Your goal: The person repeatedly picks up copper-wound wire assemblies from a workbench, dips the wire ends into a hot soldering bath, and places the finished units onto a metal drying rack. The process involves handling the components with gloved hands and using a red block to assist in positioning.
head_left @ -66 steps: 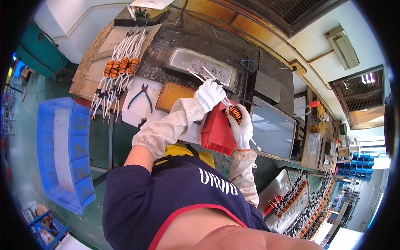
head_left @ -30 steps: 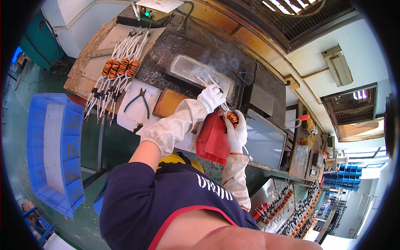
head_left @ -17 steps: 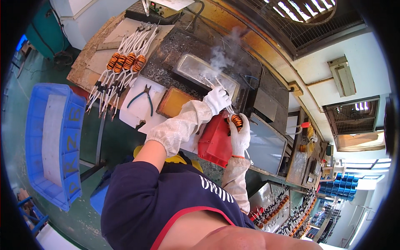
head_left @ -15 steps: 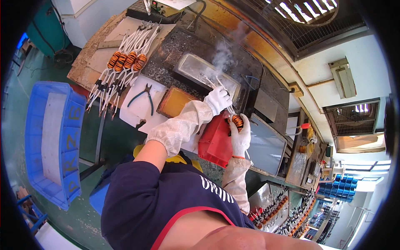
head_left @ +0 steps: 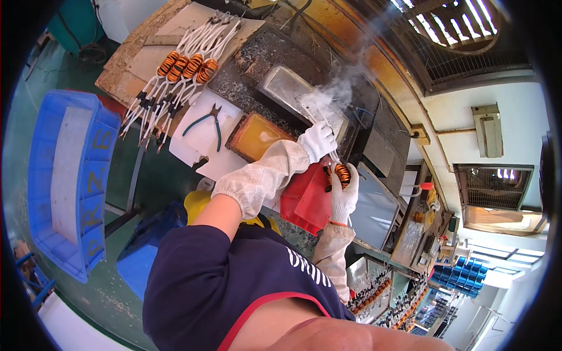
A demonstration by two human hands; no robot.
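Over the smoking solder tray (head_left: 291,93), gloved right hand (head_left: 343,193) grips an orange coil (head_left: 342,174)

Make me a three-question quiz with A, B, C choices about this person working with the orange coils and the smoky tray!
1. Where do the pliers lie?
A. on the white sheet beside the row of finished coils
B. inside the blue crate
C. in the red bin

2. What colour is the bin under the hands?
A. green
B. red
C. yellow

3. What is happening at the metal tray?
A. it is covered by a lid
B. it is full of pliers
C. smoke rises where the coil's leads dip in

Answers:
1. A, the pliers rest on the white sheet next to the finished coils.
2. B, the bin is bright red.
3. C, the left hand guides the white leads of the coil held in the right hand, and smoke curls up.
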